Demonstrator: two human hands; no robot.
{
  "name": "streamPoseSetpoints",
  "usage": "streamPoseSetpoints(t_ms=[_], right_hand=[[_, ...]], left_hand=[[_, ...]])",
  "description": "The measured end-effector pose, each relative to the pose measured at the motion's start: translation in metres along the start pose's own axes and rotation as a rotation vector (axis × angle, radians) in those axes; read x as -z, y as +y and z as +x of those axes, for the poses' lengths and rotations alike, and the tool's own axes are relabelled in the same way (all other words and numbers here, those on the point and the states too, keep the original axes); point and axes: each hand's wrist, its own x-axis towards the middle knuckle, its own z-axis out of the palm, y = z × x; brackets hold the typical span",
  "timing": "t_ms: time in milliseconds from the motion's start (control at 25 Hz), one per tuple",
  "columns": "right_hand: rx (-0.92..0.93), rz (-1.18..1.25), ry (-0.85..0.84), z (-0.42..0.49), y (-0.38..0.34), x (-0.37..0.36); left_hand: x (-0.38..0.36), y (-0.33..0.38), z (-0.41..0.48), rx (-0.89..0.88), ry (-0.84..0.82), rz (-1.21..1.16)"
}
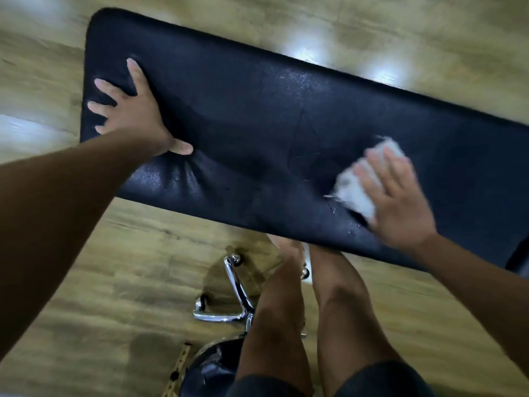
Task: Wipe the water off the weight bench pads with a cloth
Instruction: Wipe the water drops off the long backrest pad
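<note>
Long black bench pad slanting across the upper half of the view, left end farther, right end running out of the picture. Rectangular, with rounded corners and a thick soft edge. Cover smooth and leathery with a fine pebbled grain, creased where pressed. Specks of water glinting in the middle near the far edge, more sheen along the near edge at the left, a few drops just left of the cloth.

Cloth lying on the right part of the pad, toward its near edge: pale whitish-grey, bunched and soft-looking, outline smeared by blur. Right hand laid flat on top of it, fingers straight and slightly apart, pressing it to the pad rather than gripping; also blurred.

Left hand released and flat on the left end of the pad, fingers fanned wide, thumb pointing right close to the near edge. Padding sunk under the palm, wrinkles radiating from the thumb.

Below the pad, wood-look plank floor, tan with grey streaks, glossy enough to carry white light patches beyond the far edge. Bare legs and dark shorts at the near edge of the view. Just left of the legs, a stool with a round, shiny black seat and a chrome base on small dark castors.
</note>
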Motion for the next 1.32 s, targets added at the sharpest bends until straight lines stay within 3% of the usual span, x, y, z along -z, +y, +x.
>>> streamPoseSetpoints(t_ms=[120,200,280,360,560,720,880,1040,1120,1320], right_hand=[[-0.421,0.082,-0.221,-0.058,0.035,0.017],[-0.505,0.091,-0.212,-0.034,0.009,0.01],[-0.363,0.106,-0.104,0.028,-0.031,0.012],[-0.192,0.145,-0.006,0.095,-0.062,0.015],[-0.02,0.154,-0.025,0.174,-0.061,0.03],[-0.162,0.213,0.039,0.103,0.039,0.023],[-0.331,0.176,0.046,0.023,0.148,0.018],[-0.656,0.33,0.105,-0.052,0.231,0.011],[-0.809,0.486,0.153,-0.082,0.235,0.006],[-0.814,0.557,0.307,-0.17,0.133,-0.022]], left_hand=[[0.006,0.018,-0.011,0.019,0.023,0.076],[0.002,0.028,-0.024,-0.147,0.179,0.204],[-0.021,0.037,-0.05,-0.43,0.357,0.327],[-0.052,0.049,-0.091,-0.617,0.393,0.303],[-0.098,0.094,-0.151,-0.679,0.414,0.148],[-0.116,0.181,-0.174,-0.883,0.354,0.253],[-0.122,0.271,-0.199,-0.942,0.259,0.422],[-0.14,0.335,-0.213,-0.998,0.209,0.533],[-0.147,0.346,-0.217,-0.979,0.177,0.558],[-0.146,0.351,-0.223,-0.929,0.167,0.606]])
